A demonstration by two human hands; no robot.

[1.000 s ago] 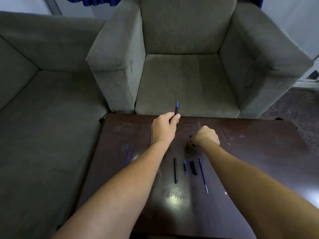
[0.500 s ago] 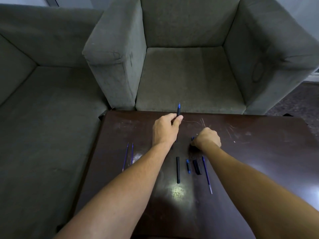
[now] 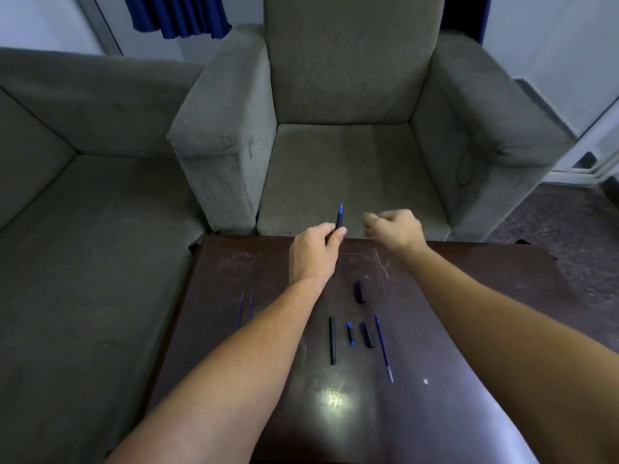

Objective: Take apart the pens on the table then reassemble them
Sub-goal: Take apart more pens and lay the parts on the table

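**While One Pen Stands in the Left Grip, Its Fellows Lie in Pieces**

Where the far edge of the dark desk (image 3: 234, 269) meets the grey armchair (image 3: 335, 162), the left grip (image 3: 315, 252) pinches a pen (image 3: 340, 220) low on its body between thumb and curled fingers. The pen shows a black barrel that narrows to a blue nose with a fine point. Its long axis runs from 6 to 12 o'clock, with the point toward 12, and its lower end is hidden inside the fingers.

At 3 o'clock of the pen, near it but apart, the right grip (image 3: 395, 231) hangs with its fingers curled inward. It is blurred, so I cannot tell whether anything sits between them.

Loose parts lie on the desk at 6 o'clock of both grips, each lengthwise along the 12-to-6 line. A black cap (image 3: 359, 292) lies alone. Nearer the person lie a long black barrel (image 3: 332, 340), a short blue piece (image 3: 350, 333), a short black piece (image 3: 367, 334) and a thin blue refill (image 3: 384, 347), side by side without touching. At 9 o'clock of that row, past the left forearm, two more refills (image 3: 239, 311) lie close together near the desk's edge.
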